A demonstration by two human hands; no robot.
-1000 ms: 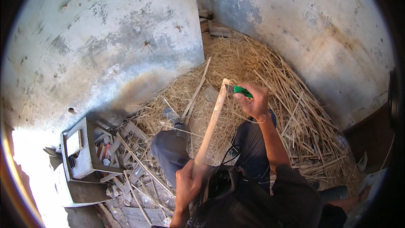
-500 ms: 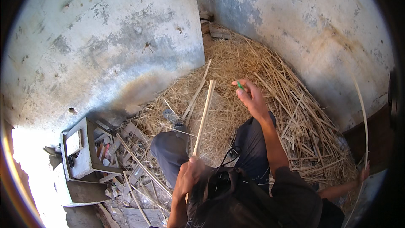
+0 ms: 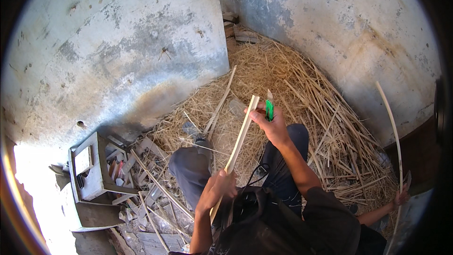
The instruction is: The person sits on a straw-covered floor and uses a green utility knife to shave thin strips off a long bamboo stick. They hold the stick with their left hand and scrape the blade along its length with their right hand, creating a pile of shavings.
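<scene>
A long pale split bamboo strip (image 3: 241, 140) slants up from my lap. My left hand (image 3: 216, 191) is closed around its lower part, the fingers partly blurred. Near the strip's upper end, my right hand (image 3: 272, 125) has thumb and finger against the wood. That same hand grips a green utility knife (image 3: 269, 109), its blade pointing up and away from me, just right of the strip's tip.
Straw-like shavings and a heap of thin strips (image 3: 344, 137) cover the floor ahead and right. A wooden box frame (image 3: 96, 167) stands among debris at left. Worn walls (image 3: 155, 28) rise beyond. At far right another person's hand (image 3: 402, 196) holds a long strip and a blade.
My right hand has come down and left onto the strip's upper end. The strip has tilted right, and the knife shows more fully. The other person's strip has shifted left at its top.
</scene>
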